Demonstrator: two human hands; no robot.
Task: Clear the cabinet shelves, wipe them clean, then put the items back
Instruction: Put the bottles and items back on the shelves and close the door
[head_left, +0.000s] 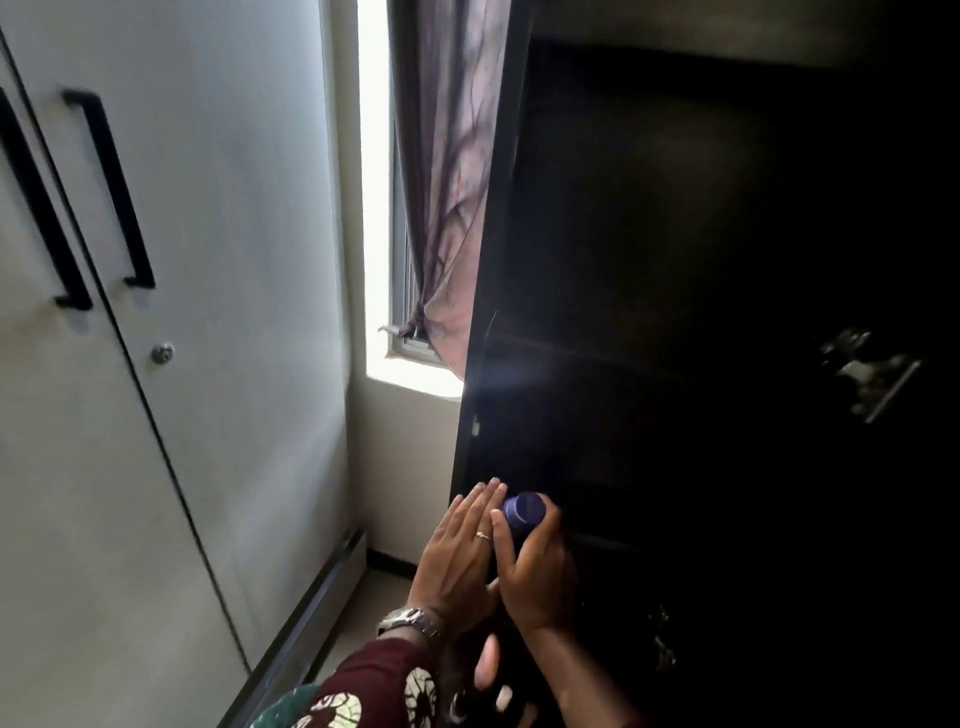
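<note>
Head-worn view, angled down, close before the dark cabinet (701, 312).

The cabinet interior (701, 312) filling the right of the frame is too dark to show its shelves or contents. The right hand (540, 577) covers all but the cap of a purple container (523, 512). Pale blurred shapes (491, 667) at the bottom centre cannot be identified.

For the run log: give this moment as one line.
right hand: grips purple-capped bottle | left hand: open, flat beside it | dark cabinet: open, interior too dark to read
</note>
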